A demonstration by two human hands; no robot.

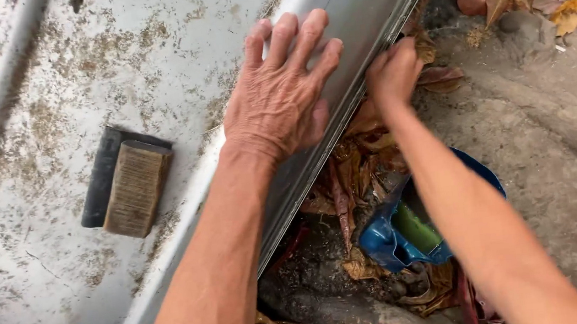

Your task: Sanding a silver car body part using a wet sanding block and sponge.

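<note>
Here, the left hand (280, 91) lay flat with fingers (307, 35) spread wide on a grey metal panel edge (365, 4), whose long axis ran diagonally from lower left up to upper right, beyond the fingertips. The right hand (393, 72) was curled against the panel's lower rim just beside the left thumb, though whether it gripped anything could not be told. Left of the left wrist a worn sanding block (132, 187) rested on the stained white surface (44, 280); beneath the right forearm sat a blue container (390, 240) among dry leaves (350, 170).
</note>
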